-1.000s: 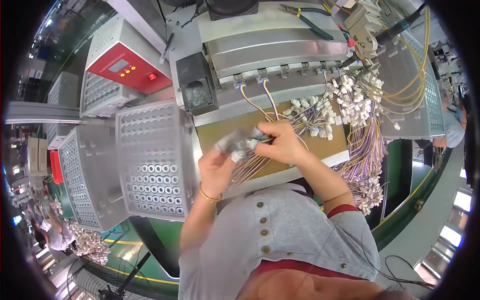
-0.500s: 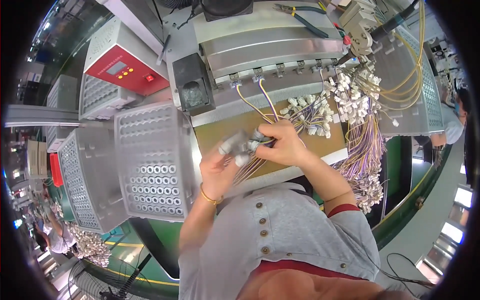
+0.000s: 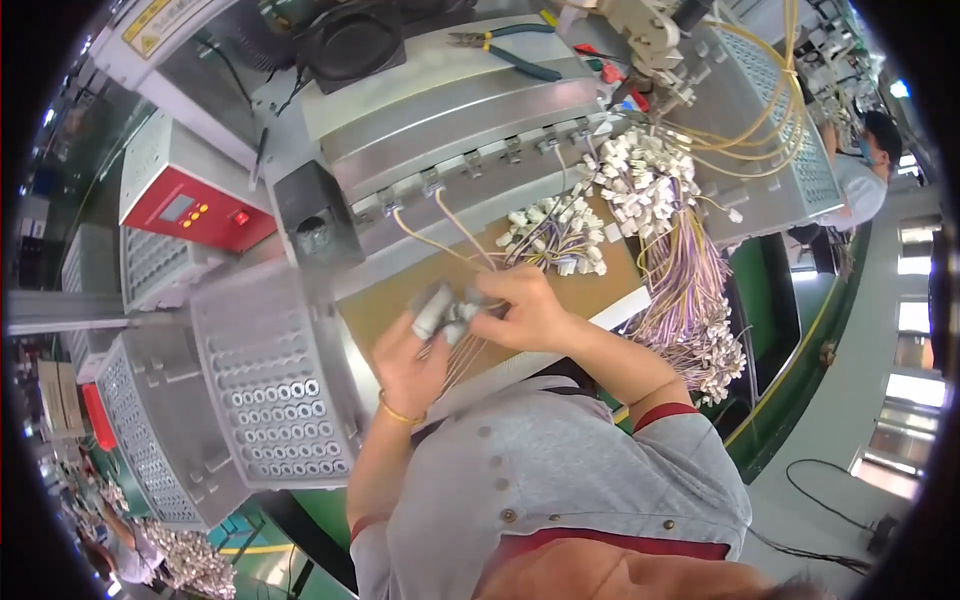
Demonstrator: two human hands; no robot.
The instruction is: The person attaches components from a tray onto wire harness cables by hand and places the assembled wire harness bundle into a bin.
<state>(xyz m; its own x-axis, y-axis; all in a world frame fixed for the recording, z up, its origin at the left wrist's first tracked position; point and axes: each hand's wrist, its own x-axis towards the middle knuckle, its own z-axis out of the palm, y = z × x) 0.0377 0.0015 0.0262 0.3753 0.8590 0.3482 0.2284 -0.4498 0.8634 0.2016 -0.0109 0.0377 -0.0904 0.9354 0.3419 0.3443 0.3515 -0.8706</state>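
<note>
My left hand (image 3: 412,358) and my right hand (image 3: 522,310) meet over the brown work board, grey covers on several fingertips. Pinched in my right fingers are thin wires (image 3: 465,235), which run up to two clips on the metal fixture (image 3: 465,135). My left fingers are bent together close to the right fingertips. Blur hides what they hold. More wire ends (image 3: 462,362) trail below the hands toward my body. Just beyond my right hand lies a heap of white connectors (image 3: 560,235) with purple and yellow wires.
A large wire bundle (image 3: 680,285) hangs over the right side, with connectors at both ends. Pliers (image 3: 515,58) lie on top of the fixture. At left stand a red-fronted control box (image 3: 195,205), a black box (image 3: 315,215) and a tray of metal rings (image 3: 280,420).
My view has turned, so the fixture sits further left and tilts. The hands stay together over the wires, and the left fingers have come closer to the right ones.
</note>
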